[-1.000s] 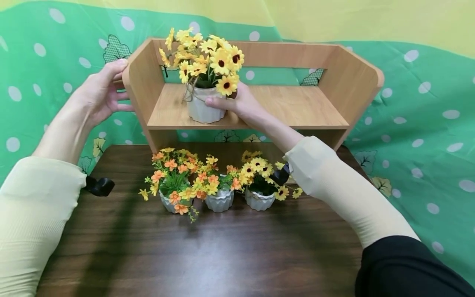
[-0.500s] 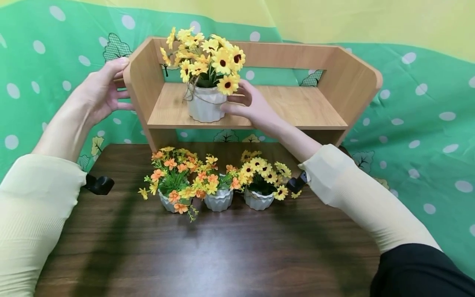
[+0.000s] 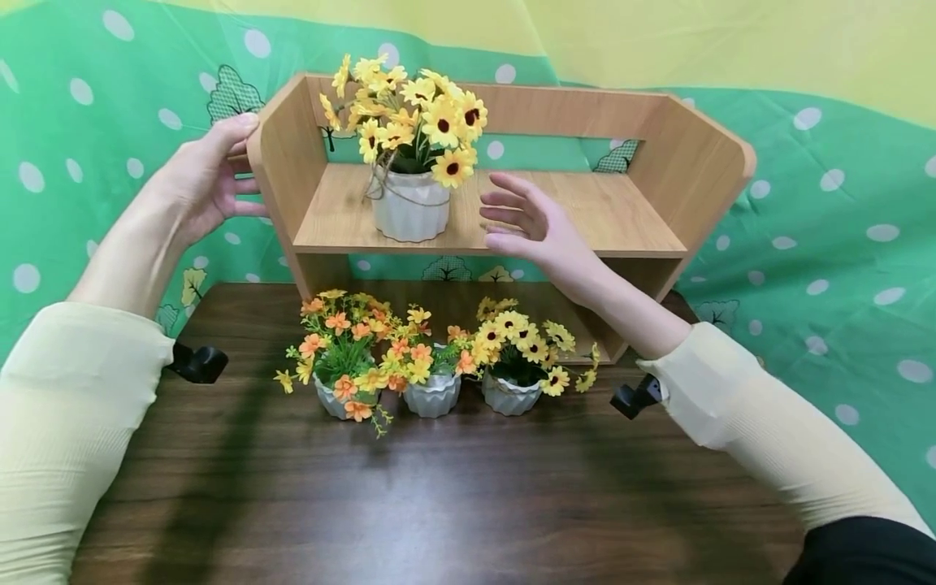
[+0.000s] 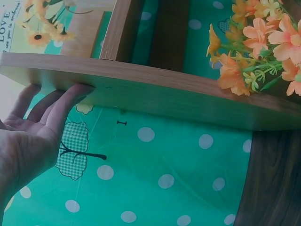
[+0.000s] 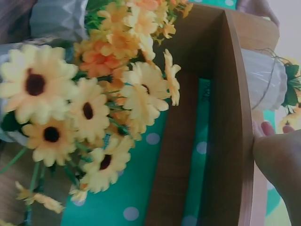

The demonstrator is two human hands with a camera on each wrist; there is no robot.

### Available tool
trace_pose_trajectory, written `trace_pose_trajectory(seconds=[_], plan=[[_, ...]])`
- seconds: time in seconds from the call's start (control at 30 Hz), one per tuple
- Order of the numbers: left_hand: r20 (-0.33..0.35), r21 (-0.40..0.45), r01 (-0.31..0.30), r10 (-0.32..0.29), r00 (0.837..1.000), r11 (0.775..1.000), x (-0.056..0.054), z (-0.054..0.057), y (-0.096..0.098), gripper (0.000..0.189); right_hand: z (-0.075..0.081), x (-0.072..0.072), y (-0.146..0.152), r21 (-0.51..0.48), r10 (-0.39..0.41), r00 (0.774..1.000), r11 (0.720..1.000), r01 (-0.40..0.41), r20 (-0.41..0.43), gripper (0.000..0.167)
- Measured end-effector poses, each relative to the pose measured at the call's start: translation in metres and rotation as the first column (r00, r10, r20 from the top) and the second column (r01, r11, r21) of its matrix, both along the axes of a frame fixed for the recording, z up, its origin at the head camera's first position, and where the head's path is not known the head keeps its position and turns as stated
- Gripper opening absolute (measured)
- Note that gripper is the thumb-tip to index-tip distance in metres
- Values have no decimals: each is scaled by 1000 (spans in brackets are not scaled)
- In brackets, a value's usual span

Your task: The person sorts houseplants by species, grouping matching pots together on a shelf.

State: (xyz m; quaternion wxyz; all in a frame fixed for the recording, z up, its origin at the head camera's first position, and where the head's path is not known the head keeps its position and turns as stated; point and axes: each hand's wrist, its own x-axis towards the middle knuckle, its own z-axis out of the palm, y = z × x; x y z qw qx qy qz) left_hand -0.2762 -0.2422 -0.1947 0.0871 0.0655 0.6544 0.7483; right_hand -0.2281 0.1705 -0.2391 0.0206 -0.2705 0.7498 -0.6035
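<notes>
A white pot of yellow daisies (image 3: 411,207), tied with twine, stands upright on the left part of the wooden shelf's upper board (image 3: 570,219). Just right of it, my right hand (image 3: 544,236) is in the air with loosely bent fingers and nothing in them. A gap shows between fingertips and pot in the head view. My left hand (image 3: 208,179) rests its fingertips against the outer face of the shelf's left side panel (image 3: 281,162). Those fingers (image 4: 66,106) are fairly straight in the left wrist view; the thumb is hidden there.
On the dark wooden table (image 3: 439,504), in front of the shelf, stand an orange-flowered pot (image 3: 332,398), a smaller orange-and-yellow one (image 3: 433,396) and a yellow daisy pot (image 3: 512,396). A green dotted cloth (image 3: 826,268) hangs behind.
My right hand has let go of the daisy pot and drawn back to the right. The pot stays in place on the upper board. My left hand has stayed at the side panel.
</notes>
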Motion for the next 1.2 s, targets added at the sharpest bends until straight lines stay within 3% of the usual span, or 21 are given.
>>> trace_pose_trajectory(seconds=[0.27, 0.67, 1.03, 1.2], plan=[[-4, -11, 3, -3, 1000, 1000, 4, 1, 1, 48, -4, 20, 22, -14, 13, 1000, 1000, -13, -12, 66], [-2, -10, -15, 15, 1000, 1000, 6, 2, 4, 50, -21, 38, 58, -81, 42, 991, 995, -52, -125, 61], [-8, -13, -13, 13, 1000, 1000, 7, 0, 7, 53, -44, 54, 86, -59, -9, 996, 998, 3, -94, 58], [-7, -14, -22, 22, 1000, 1000, 8, 2, 5, 54, -56, 55, 99, -82, 9, 994, 996, -18, -106, 52]])
